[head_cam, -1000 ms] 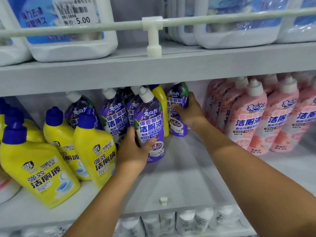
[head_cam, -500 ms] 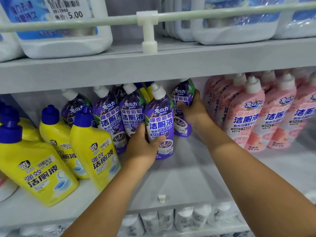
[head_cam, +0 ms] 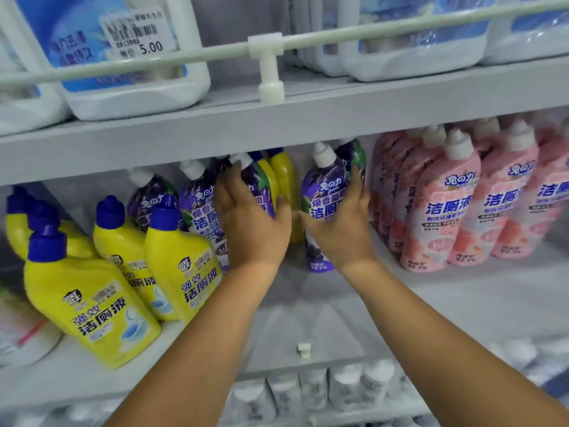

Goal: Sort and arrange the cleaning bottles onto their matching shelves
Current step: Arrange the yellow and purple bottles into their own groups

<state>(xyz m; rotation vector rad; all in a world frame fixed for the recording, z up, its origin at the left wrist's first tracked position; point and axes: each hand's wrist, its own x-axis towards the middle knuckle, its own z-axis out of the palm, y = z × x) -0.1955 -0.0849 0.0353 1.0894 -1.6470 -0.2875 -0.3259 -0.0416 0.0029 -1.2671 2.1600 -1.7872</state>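
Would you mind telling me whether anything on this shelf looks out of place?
Yes: two yellow bottles stand at the back among the purple bottles, between the two hands, apart from the yellow group at the left. The front yellow ones also appear to lean.

You had a white price tag (head_cam: 137, 33) on the big white jug (head_cam: 123, 57) of the upper shelf that read "5.00" under a blurred barcode. The purple bottle (head_cam: 323, 208) under your right hand (head_cam: 341, 232) bore "兔の力" and "洁厕", with "99.9%" at its foot. The front pink bottle (head_cam: 440, 204) carried "兔の力", "洁厕液" and "99.9%"; its pink neighbour (head_cam: 505, 198) showed the same "洁厕液". The nearest yellow bottle (head_cam: 89, 303) read "强效 洁厕液", as did the yellow bottle beside it (head_cam: 187, 266). Smaller print on all of them was too blurred for you to read
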